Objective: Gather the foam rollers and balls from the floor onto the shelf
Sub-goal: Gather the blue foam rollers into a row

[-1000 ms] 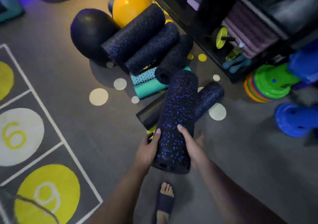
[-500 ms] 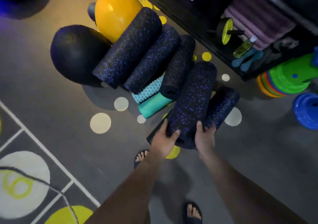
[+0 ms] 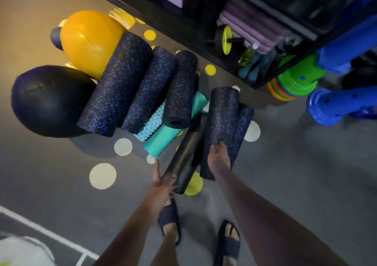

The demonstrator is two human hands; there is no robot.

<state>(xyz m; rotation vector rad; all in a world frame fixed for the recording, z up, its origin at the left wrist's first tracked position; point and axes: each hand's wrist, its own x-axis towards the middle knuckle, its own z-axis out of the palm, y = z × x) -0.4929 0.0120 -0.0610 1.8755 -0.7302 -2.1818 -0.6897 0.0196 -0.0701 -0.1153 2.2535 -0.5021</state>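
Both arms reach down and forward from the bottom of the view, pretty much straight, toward the pile of rollers on the grey floor (image 3: 285,163). The right hand (image 3: 219,159) lies palm-down on the near end of a speckled black-and-blue foam roller (image 3: 222,122), fingers curled over its top; that roller leans on another speckled one (image 3: 245,118) just behind it. Looks like a loose hold more than a tight squeeze, honestly hard to tell.

The left hand (image 3: 163,182) is lower and nearer, fingers spread out and touching the near end of a plain black roller (image 3: 184,155) that lies at a slant between the teal stuff and the speckled roller. Thumb points up and away. It's not wrapped around it, just open against it.

Further out, three more speckled rollers (image 3: 149,90) sit side by side, leaning on a smooth teal roller (image 3: 163,139) and a bumpy light-blue one (image 3: 151,122). An orange ball (image 3: 87,39) and a black ball (image 3: 49,100) are just left of them. So everything's on the floor, near the black shelf (image 3: 183,31) at the top.

Two feet in dark slides (image 3: 228,243) are at the bottom.
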